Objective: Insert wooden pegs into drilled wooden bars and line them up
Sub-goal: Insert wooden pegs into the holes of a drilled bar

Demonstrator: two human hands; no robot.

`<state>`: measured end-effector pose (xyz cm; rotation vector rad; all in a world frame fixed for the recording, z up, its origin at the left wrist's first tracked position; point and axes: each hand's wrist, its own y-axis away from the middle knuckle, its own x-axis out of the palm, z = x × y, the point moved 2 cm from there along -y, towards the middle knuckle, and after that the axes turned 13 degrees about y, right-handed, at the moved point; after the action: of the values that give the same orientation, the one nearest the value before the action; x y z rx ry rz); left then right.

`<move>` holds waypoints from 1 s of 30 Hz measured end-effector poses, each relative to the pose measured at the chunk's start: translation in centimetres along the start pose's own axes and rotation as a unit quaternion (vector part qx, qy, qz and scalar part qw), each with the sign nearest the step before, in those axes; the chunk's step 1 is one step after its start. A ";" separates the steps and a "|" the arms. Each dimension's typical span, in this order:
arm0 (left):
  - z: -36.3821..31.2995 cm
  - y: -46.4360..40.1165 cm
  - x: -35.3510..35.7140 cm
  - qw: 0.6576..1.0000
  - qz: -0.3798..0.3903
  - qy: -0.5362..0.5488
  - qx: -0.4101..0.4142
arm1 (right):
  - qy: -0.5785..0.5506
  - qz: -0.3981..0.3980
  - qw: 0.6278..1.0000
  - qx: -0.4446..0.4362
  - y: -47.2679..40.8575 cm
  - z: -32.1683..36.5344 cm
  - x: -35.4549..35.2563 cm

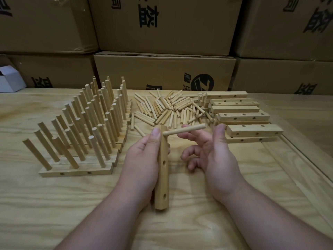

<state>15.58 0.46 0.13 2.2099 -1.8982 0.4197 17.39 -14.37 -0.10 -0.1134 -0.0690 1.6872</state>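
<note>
My left hand (pixel 142 159) grips a drilled wooden bar (pixel 163 170), held lengthwise and pointing away from me, thumb pressed near its far end. A single peg (pixel 185 130) sticks out of the bar's far hole toward the right. My right hand (pixel 216 156) hovers beside that peg with relaxed, loosely curled fingers; a fingertip is near the peg's shaft and the thumb stands apart from its free end. To the left, several finished bars (pixel 77 170) stand in a row with upright pegs. Loose pegs (pixel 167 107) lie in a pile at the centre back.
A stack of unfilled drilled bars (pixel 243 116) lies at the back right. Cardboard boxes (pixel 162 73) form a wall behind the wooden table (pixel 180 222). A small white box (pixel 9 80) sits at the far left. A raised wooden strip (pixel 297 159) runs along the table's right side.
</note>
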 end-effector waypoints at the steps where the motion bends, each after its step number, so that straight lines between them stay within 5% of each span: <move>1: 0.0 0.0 0.0 1.000 0.004 0.009 0.000 | 0.007 -0.004 1.000 0.007 0.0 0.0 0.0; 5: 0.3 -0.1 -0.2 0.999 0.028 0.031 -0.008 | 0.097 -0.013 0.995 0.011 0.0 0.0 0.0; 24: -0.1 0.5 0.5 0.991 0.122 0.062 -0.007 | 0.031 0.068 0.997 -0.029 0.3 0.7 0.5; 28: -0.3 0.6 0.5 0.991 0.123 0.042 -0.007 | 0.045 0.002 0.999 -0.004 -0.2 0.6 -0.3; 30: -0.1 0.3 0.2 0.996 0.084 0.020 -0.004 | -0.034 -0.073 0.996 0.034 -0.7 0.2 -0.9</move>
<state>15.33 0.24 0.24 2.0285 -2.0684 0.4764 18.12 -15.15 0.24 0.0001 -0.0704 1.5461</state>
